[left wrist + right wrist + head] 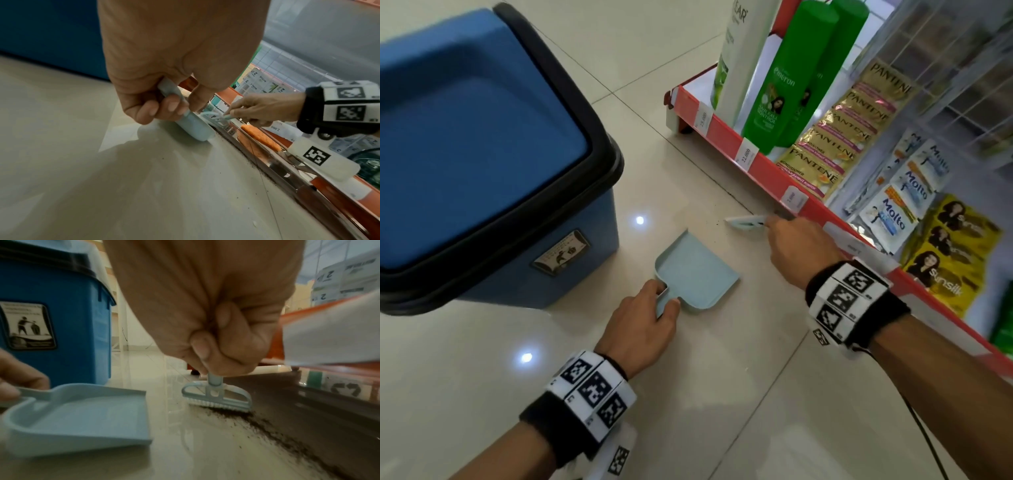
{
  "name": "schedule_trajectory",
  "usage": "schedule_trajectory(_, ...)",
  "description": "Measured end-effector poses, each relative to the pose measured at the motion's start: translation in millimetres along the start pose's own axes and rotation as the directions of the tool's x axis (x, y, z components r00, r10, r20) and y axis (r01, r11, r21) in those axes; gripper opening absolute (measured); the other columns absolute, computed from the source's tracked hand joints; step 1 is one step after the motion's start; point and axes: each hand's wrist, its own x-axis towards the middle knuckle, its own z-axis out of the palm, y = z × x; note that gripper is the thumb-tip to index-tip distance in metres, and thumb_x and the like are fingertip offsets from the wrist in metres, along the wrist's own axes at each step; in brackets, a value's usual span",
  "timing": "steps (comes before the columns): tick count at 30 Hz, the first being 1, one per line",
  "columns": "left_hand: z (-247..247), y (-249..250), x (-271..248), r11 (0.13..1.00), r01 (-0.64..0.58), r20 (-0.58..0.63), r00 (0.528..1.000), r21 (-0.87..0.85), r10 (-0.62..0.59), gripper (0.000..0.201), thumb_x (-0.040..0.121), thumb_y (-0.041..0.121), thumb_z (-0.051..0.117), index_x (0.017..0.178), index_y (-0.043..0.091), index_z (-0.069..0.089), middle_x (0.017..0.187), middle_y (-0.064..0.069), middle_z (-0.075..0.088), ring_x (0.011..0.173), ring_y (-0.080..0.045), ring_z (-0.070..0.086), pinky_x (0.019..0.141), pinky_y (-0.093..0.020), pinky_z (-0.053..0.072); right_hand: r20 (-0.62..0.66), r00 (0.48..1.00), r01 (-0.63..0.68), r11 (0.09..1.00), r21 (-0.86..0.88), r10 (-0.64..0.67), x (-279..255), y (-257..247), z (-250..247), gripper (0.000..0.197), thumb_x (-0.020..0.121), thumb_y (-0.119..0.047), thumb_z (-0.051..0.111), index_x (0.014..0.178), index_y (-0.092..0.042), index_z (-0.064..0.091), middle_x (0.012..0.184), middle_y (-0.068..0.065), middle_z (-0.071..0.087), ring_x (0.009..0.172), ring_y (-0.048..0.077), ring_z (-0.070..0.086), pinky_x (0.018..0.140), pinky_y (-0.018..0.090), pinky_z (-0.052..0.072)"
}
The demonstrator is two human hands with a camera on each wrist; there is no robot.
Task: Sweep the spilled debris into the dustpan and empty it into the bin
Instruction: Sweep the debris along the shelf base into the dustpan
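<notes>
A small pale-blue dustpan lies flat on the tiled floor, its inside bare. My left hand grips its short handle from the near side. To its right, my right hand grips the handle of a small pale-blue brush. The brush head touches the floor at the end of a line of dark, fine debris that runs along the foot of the shelf. A gap of floor separates brush and dustpan.
A blue bin with a black rim and a shut lid stands just left of the dustpan. A red-edged shop shelf with shampoo bottles and sachets runs along the right. Pale floor tiles stretch toward me.
</notes>
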Motion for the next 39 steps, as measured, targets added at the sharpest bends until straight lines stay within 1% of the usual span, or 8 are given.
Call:
schedule_trajectory(5,3,0,-3,1.0,-0.002,-0.007,1.0,0.016,0.003,0.021,0.099,0.038,0.046,0.108,0.022,0.054,0.069,0.004,0.061,0.06,-0.012,0.057,0.055,-0.028,0.039,-0.149,0.969,0.2,0.98,0.02,-0.195,44,-42,-13,0.025,0.101,-0.012,0.043,0.125,-0.01,0.052,0.075,0.001,0.05,0.068,0.026,0.058,0.061,0.03,0.036)
schedule_trajectory(9,0,-4,-9,1.0,0.018,-0.032,0.999,0.008,-0.018,0.023,0.098,0.04,0.046,0.107,0.021,0.055,0.07,0.005,0.06,0.062,-0.01,0.055,0.056,-0.028,0.038,-0.028,0.978,0.208,0.977,0.053,-0.207,70,-60,-11,0.03,0.103,-0.015,0.042,0.129,-0.016,0.057,0.082,0.003,0.056,0.07,0.025,0.054,0.062,0.029,0.039)
schedule_trajectory(14,-4,-4,-18,0.998,0.051,-0.015,0.999,-0.026,-0.051,0.026,0.098,0.039,0.047,0.109,0.018,0.055,0.078,0.001,0.064,0.071,-0.017,0.06,0.068,-0.036,0.049,0.084,0.976,0.192,0.978,0.086,-0.199,23,-11,-5,0.027,0.102,-0.033,0.044,0.109,-0.017,0.064,0.084,0.004,0.064,0.068,0.018,0.058,0.064,0.031,0.05)
schedule_trajectory(19,-7,1,-19,0.999,0.04,-0.035,0.999,0.008,-0.04,0.033,0.098,0.039,0.047,0.119,0.016,0.056,0.09,-0.002,0.066,0.082,-0.021,0.061,0.069,-0.03,0.042,0.041,0.978,0.2,0.975,0.098,-0.205,-11,11,-18,0.029,0.102,-0.035,0.045,0.111,-0.016,0.065,0.085,0.005,0.067,0.068,0.018,0.062,0.065,0.035,0.056)
schedule_trajectory(24,-5,1,-16,0.999,0.015,-0.049,0.999,0.036,-0.014,0.029,0.098,0.041,0.047,0.112,0.017,0.058,0.077,0.006,0.064,0.069,-0.011,0.059,0.058,-0.028,0.04,-0.147,0.977,0.171,0.981,0.097,-0.156,36,-36,-26,0.027,0.104,-0.021,0.038,0.121,-0.011,0.056,0.092,0.013,0.066,0.077,0.031,0.064,0.061,0.033,0.044)
schedule_trajectory(28,-2,-4,-14,0.999,-0.009,-0.062,0.998,0.037,0.011,0.024,0.097,0.042,0.048,0.099,0.02,0.058,0.069,0.001,0.063,0.056,-0.006,0.056,0.051,-0.019,0.042,-0.122,0.989,0.095,0.993,0.073,-0.086,79,-64,-20,0.034,0.1,-0.006,0.042,0.133,-0.006,0.049,0.108,0.017,0.067,0.093,0.034,0.066,0.067,0.034,0.043)
schedule_trajectory(33,-3,-5,-12,0.998,0.013,-0.032,0.999,0.054,-0.011,0.024,0.097,0.043,0.048,0.1,0.021,0.058,0.074,0.002,0.065,0.06,-0.008,0.059,0.051,-0.017,0.042,-0.072,0.997,0.027,0.998,0.048,-0.024,65,-44,-13,0.03,0.099,-0.005,0.042,0.117,-0.009,0.066,0.106,0.015,0.069,0.095,0.034,0.067,0.074,0.038,0.051)
schedule_trajectory(39,-8,-1,-10,0.999,0.01,-0.041,0.999,0.053,-0.008,0.021,0.098,0.042,0.047,0.107,0.025,0.056,0.076,0.008,0.064,0.066,-0.004,0.06,0.053,-0.021,0.038,0.016,0.997,0.071,0.995,-0.071,-0.07,6,2,-24,0.02,0.101,-0.019,0.047,0.097,-0.008,0.063,0.085,0.011,0.063,0.076,0.026,0.062,0.065,0.031,0.048)
